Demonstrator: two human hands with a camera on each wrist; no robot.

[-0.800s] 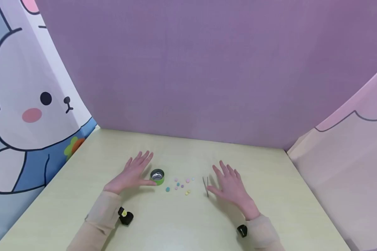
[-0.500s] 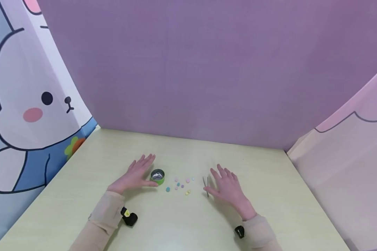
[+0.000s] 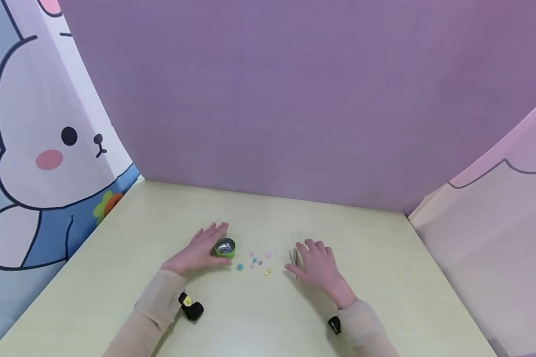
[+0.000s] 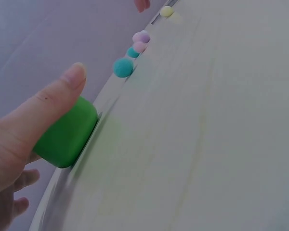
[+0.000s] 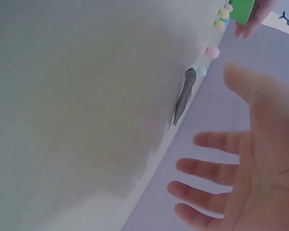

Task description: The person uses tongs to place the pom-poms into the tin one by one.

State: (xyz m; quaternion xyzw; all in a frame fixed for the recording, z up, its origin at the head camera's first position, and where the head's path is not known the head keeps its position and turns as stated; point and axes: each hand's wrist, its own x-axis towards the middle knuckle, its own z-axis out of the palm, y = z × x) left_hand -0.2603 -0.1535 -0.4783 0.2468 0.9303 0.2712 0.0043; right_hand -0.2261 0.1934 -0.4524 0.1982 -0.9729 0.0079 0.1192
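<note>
One purple panel (image 3: 259, 99) rises behind the far edge of the pale surface (image 3: 259, 317). Toward the surface's left edge, the left hand (image 3: 201, 250) has an outstretched, uncurled grip; toward its right edge, the right hand (image 3: 318, 265) has its grip spread and unfilled. Between the left hand's thumb and fingers stands an open-topped green tin (image 4: 70, 132); contact cannot be told. Metal tweezers (image 5: 184, 96) lie below the right hand's thumb, apart from it. Nine small coloured balls (image 4: 123, 68) are scattered between tin and tweezers.
</note>
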